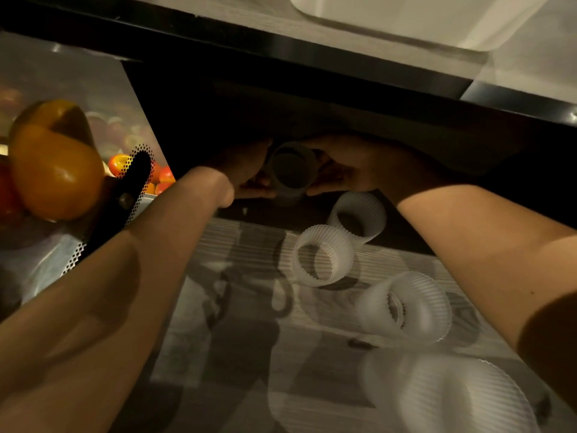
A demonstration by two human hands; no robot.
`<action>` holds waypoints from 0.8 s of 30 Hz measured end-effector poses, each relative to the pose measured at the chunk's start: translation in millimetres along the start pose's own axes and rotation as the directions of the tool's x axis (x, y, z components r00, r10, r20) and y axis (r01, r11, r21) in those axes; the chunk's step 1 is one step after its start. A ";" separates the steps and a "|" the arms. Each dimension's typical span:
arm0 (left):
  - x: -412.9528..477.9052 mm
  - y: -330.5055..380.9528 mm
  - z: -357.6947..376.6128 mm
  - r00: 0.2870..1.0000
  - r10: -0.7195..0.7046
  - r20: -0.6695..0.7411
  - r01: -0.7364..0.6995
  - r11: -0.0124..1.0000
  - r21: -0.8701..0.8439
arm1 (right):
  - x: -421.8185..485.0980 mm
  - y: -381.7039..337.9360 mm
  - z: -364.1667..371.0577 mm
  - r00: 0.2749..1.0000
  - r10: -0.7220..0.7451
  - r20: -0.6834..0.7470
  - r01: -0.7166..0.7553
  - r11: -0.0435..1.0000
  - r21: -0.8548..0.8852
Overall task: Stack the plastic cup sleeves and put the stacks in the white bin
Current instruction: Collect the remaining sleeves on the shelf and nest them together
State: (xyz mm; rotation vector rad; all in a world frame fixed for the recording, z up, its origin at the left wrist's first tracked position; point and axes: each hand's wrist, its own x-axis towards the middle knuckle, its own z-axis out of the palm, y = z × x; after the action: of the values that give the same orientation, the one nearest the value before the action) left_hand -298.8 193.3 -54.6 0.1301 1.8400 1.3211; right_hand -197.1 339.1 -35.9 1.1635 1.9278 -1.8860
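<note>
Hands: your left hand and right hand grip one ribbed translucent plastic cup sleeve, fingers wrapped round it.
Edge: it sits in shadow under the dark shelf lip.

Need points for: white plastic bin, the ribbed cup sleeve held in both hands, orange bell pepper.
white plastic bin (406,17), head view, on its near wall.
ribbed cup sleeve held in both hands (292,170), head view, shadowed, on its open mouth.
orange bell pepper (56,170), head view, on its glossy side.

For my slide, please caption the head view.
Both hands hold one sleeve in shadow; four lie loose.
</note>
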 end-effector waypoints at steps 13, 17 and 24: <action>-6.9 -1.9 -5.2 0.998 0.069 0.004 -0.068 0.972 0.223 | -18.0 -5.9 6.8 0.999 0.030 0.013 -0.028 0.991 -0.127; -12.9 9.2 -7.9 0.995 0.098 0.009 -0.097 0.965 0.243 | -27.6 -17.6 -0.9 1.000 0.020 0.000 -0.020 0.992 -0.124; -8.8 21.1 -8.6 0.962 0.272 -0.021 -0.269 0.958 0.102 | -26.2 -21.8 -7.9 0.979 -0.202 0.013 0.202 0.979 0.019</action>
State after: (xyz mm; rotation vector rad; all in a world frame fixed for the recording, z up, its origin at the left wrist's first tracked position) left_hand -306.8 191.7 -31.7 0.4275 1.9698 1.4240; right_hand -190.7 339.1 -1.4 0.9878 2.0959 -2.0079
